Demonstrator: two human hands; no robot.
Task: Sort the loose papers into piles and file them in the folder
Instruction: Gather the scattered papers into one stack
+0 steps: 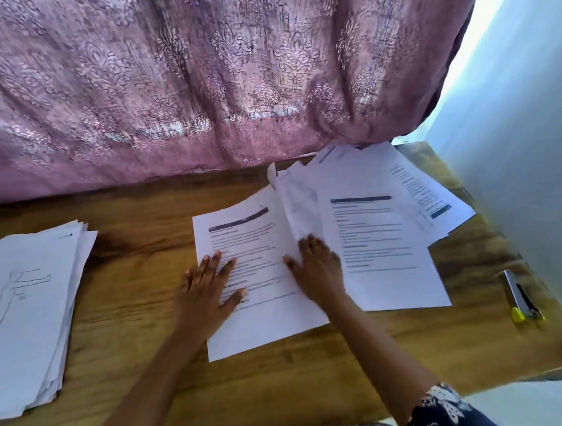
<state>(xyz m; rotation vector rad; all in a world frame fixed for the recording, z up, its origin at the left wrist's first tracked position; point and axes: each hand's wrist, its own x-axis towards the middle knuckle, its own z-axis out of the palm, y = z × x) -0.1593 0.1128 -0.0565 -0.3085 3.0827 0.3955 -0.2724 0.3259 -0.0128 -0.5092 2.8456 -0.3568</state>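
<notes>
Sorting, not yet filing: pressing the middle sheet [252, 247] with left grip [209, 293] flat, fingers straight; touching the loose papers [383, 233] at right with right grip [319, 269], also spread flat. Next, likely: slide one sheet to the left pile [32, 310]. No folder in view.

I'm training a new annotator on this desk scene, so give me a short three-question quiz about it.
1. True or false: the left hand lies flat on a printed sheet.
2. The far-left stack is topped by: A) a line sketch B) a colour photo C) a blank sheet.
3. Fill in: the yellow-tipped pen lies to the right hand's ____.
Key: 1 true; 2 A; 3 right.
</notes>
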